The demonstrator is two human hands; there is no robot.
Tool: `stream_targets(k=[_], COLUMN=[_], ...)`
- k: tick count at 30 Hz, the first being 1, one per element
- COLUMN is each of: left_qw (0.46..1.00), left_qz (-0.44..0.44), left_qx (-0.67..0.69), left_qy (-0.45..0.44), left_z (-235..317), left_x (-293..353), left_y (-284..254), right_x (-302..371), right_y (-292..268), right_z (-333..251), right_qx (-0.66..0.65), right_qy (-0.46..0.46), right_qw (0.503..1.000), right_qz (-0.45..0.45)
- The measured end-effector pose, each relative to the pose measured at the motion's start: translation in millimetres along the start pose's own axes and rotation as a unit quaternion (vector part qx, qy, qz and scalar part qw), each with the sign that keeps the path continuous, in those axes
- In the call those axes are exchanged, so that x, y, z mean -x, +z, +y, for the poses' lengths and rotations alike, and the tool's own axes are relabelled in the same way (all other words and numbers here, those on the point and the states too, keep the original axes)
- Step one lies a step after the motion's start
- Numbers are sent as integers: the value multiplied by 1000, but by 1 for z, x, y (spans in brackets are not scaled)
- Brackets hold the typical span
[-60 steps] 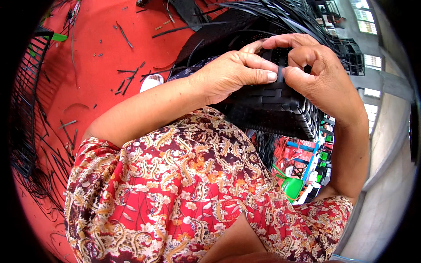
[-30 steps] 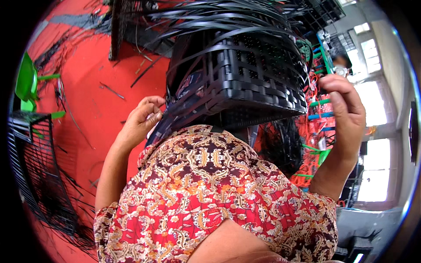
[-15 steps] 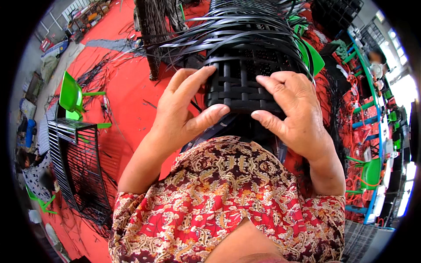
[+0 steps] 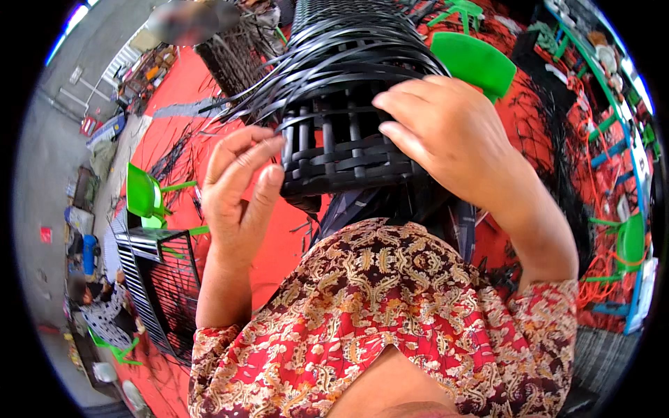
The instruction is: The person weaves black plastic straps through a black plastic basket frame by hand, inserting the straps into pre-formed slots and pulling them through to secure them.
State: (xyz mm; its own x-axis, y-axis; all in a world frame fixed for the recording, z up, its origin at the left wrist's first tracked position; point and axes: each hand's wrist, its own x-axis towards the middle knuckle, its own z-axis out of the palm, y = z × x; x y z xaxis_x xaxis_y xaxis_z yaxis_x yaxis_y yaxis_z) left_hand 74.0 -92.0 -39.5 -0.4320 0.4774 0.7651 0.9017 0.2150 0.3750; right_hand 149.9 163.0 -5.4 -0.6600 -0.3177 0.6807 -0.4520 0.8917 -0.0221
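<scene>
In front of me lies a black woven piece (image 4: 341,155), its flat strips crossing over and under near the closer edge. Many long loose black strips (image 4: 341,59) arch across its far part. My right hand (image 4: 456,143) is bent over the right side, thumb and forefinger closing around a thin black strip (image 4: 359,109) that runs across the uprights. At the left edge my left hand (image 4: 240,177) has its thumb apart from the fingers. Its fingertips are beside the weave, and nothing shows between them.
Green chairs (image 4: 474,63) stand beyond the right side and at left. A black slatted frame (image 4: 164,279) is on the red floor (image 4: 174,132) at left. Another person (image 4: 111,310) sits at far left. A dark bundle of strands (image 4: 233,59) stands beyond the piece.
My hands have moved farther apart: the left has drawn away from the near left corner, and the right has shifted up along the weave. The whole view has turned somewhat.
</scene>
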Motion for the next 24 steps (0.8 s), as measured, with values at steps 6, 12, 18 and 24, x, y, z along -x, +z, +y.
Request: stream_targets(k=[6,12,18,24], left_qw=[996,882,855,898], left_qz=[-84,-220,-258,-292], left_qx=[-20,409,436,248], left_qy=[-19,-81,-112,-215], left_z=[-1,-3,-13,-32], left_x=[-48,-69,-84,-100], left_y=[12,-24,-55,-108], right_x=[-36,-15,32,57], right_y=[-38,-102,-79,-64], right_z=[12,39,108,129], right_qx=[-301,-507,-714,-809], right_qy=[96,259,61,26], right_qw=[938,818,683,565], right_qz=[-145,77,141,162])
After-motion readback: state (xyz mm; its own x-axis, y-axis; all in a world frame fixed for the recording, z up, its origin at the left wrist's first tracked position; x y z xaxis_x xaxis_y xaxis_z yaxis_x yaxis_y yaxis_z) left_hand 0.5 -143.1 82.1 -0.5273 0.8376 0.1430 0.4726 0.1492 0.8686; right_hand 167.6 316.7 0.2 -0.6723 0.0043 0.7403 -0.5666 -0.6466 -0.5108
